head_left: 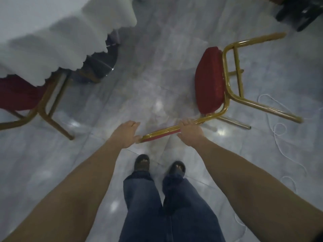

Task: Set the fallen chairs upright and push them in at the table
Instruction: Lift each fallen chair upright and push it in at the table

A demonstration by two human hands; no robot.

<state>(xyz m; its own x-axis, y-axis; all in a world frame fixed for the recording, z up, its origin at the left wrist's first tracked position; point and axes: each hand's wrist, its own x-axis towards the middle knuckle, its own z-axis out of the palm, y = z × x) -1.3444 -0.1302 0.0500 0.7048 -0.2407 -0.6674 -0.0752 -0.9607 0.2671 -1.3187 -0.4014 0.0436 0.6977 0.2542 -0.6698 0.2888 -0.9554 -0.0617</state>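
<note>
— On the grey marble-look floor (157, 70), in the head view, what stood around the person?

— A table under a white scalloped cloth (57, 37) filled the upper left corner. A red chair with a gold frame (26, 100) sat tucked partly beneath the cloth's edge. A thin white cord (277, 130) looped over the floor toward the right edge, and something dark (300, 13) sat in the upper right corner, too blurred to identify.

— And the fallen chair?

— The tipped chair (209, 79) lay right of centre, well apart from the table, its red seat facing left and its gold legs pointing right.

— The hands?

— Both arms reached forward and down. The right hand (190, 131) had its fingers curled around the backrest's gold top rail. The left hand (127, 135) was spread, fingers fairly straight, its thumb touching the rail's near end without clasping it. Jeans and dark sandals showed below.
</note>
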